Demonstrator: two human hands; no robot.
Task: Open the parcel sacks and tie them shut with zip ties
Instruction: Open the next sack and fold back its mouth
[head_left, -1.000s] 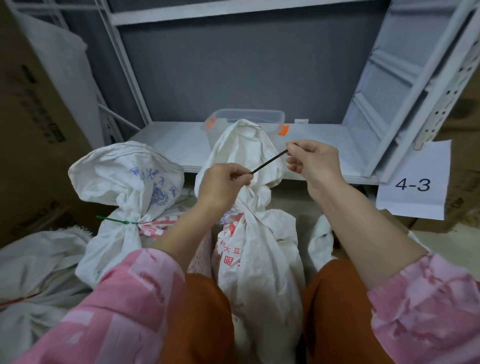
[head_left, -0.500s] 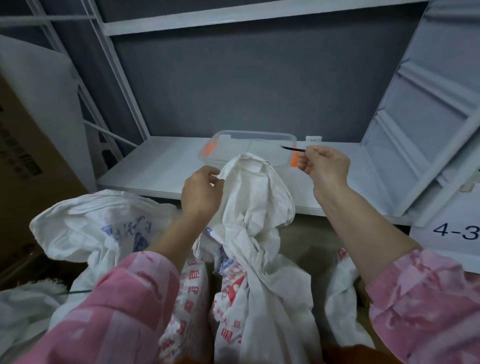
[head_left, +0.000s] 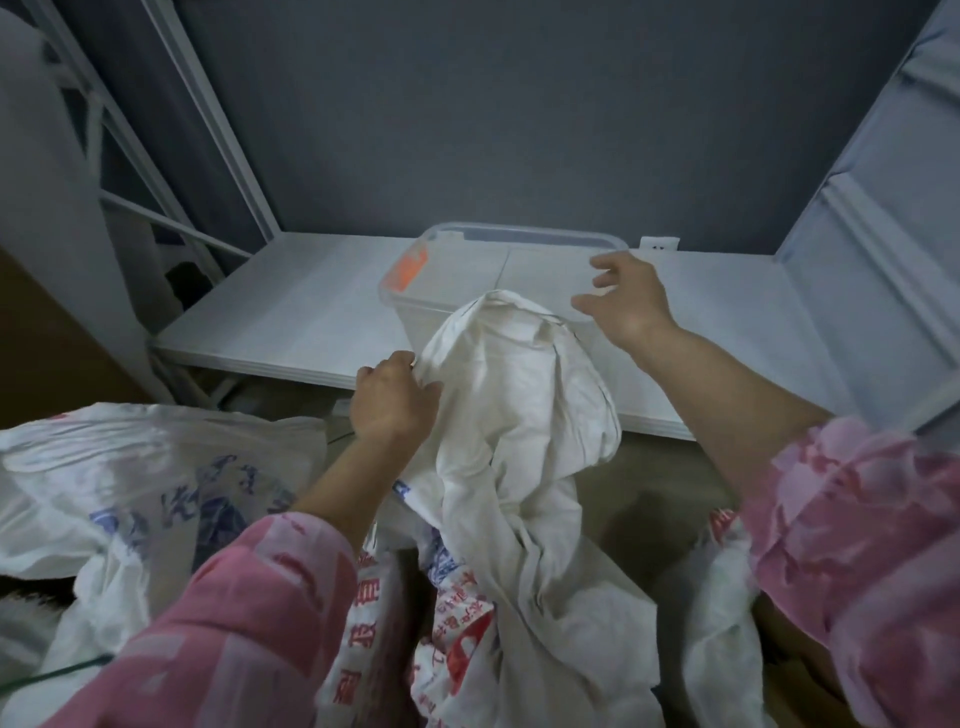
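Nearest, two pink patterned sleeves (head_left: 249, 613) frame the white parcel sack (head_left: 524, 441) standing between them, its red printing low on the front. The left hand (head_left: 392, 400) pinches the sack's gathered upper cloth at its left edge, fingers curled into the fabric. The right hand (head_left: 626, 301) hovers just above and to the right of the sack's top, fingers spread and holding nothing; it is over the near rim of a clear plastic bin (head_left: 467, 249) with an orange clip. To the left lies a second sack (head_left: 130, 478) with blue printing, partly hidden by the left sleeve; a thin green tie (head_left: 57, 673) shows at the lower left, blurred. Another white sack (head_left: 722, 623) at the right is partly hidden by the right arm. The bin sits on a pale shelf (head_left: 291, 317), with a grey wall (head_left: 493, 114) behind and white racking (head_left: 872, 218) at the sides.
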